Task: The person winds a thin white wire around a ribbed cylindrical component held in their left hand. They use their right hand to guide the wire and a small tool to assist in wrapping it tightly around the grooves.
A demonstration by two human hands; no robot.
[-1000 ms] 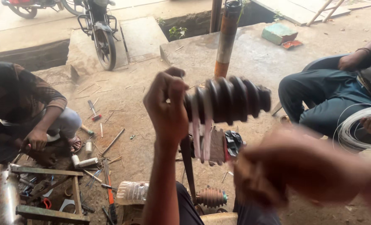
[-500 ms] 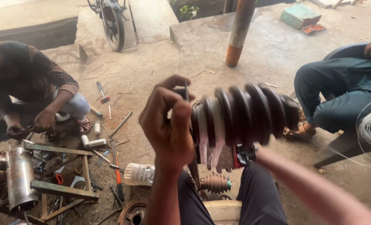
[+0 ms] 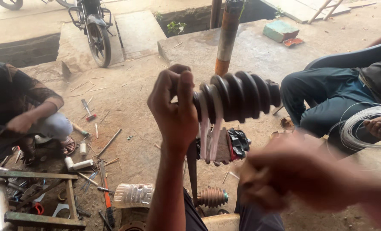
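Note:
My left hand (image 3: pixel 173 109) is raised in the middle of the view, shut on the near end of a dark ribbed rubber boot (image 3: pixel 241 96) that it holds level, its far end pointing right. Pale plastic strips (image 3: pixel 209 132) hang from the boot's near ribs. My right hand (image 3: pixel 293 175) is low on the right, blurred, below and apart from the boot; whether it holds anything cannot be made out.
A crouching person (image 3: pixel 23 115) works at the left by tools (image 3: pixel 87 171) on the dirt floor. A seated person (image 3: pixel 340 94) at right holds coiled wire (image 3: pixel 363 126). A rusty pole (image 3: pixel 226 36), a motorcycle (image 3: pixel 92 30), a plastic bottle (image 3: pixel 132 194) and a small ribbed part (image 3: pixel 211 196) lie around.
My right arm has drawn back from under the boot and the hand now sits lower right, blurred. The view has tilted slightly; my left hand keeps its hold on the boot.

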